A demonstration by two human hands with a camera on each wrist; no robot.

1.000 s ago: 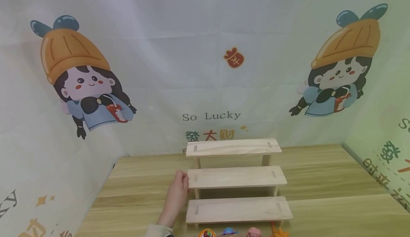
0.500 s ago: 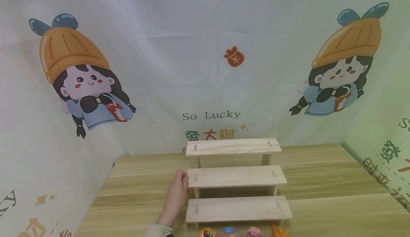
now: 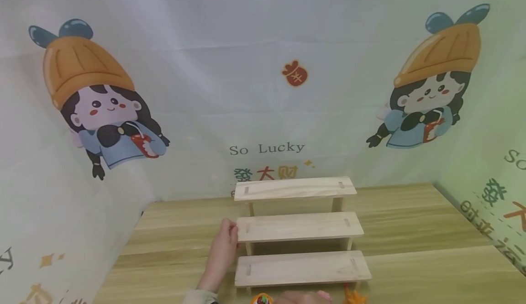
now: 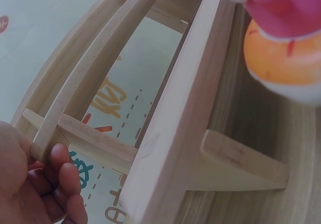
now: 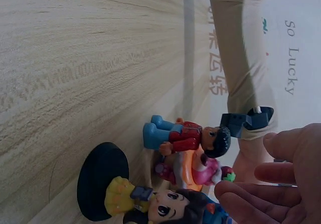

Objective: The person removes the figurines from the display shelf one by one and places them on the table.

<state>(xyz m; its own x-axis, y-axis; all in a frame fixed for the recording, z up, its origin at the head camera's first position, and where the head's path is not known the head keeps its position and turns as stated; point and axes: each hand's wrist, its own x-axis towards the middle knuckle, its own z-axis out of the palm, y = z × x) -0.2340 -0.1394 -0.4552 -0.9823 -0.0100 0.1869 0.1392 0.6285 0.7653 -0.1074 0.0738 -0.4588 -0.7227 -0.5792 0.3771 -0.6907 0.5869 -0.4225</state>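
Note:
A three-tier wooden shelf stand [image 3: 300, 226] stands on the table. My left hand [image 3: 223, 244] grips the left end of its middle board, and the left wrist view shows thumb and curled fingers around that board's end. At the bottom of the head view, my right hand [image 3: 299, 297] reaches over a row of small toy figures. The right wrist view shows its fingers loosely extended, holding nothing. Near them are a figure in a red jacket and blue trousers [image 5: 188, 136], a pink-and-orange figure [image 5: 186, 168], and a girl figurine in a yellow dress [image 5: 120, 196] with a black base.
An orange spiky toy [image 3: 354, 296] lies in front of the lowest board, right of my right hand. The wood-grain table [image 3: 411, 231] extends on both sides of the stand. A printed cloth [image 3: 263, 89] hangs behind and along the sides.
My right hand has come in at the bottom edge and now covers the blue toy and part of the pink one. The head view has shifted slightly. My left hand keeps its grip.

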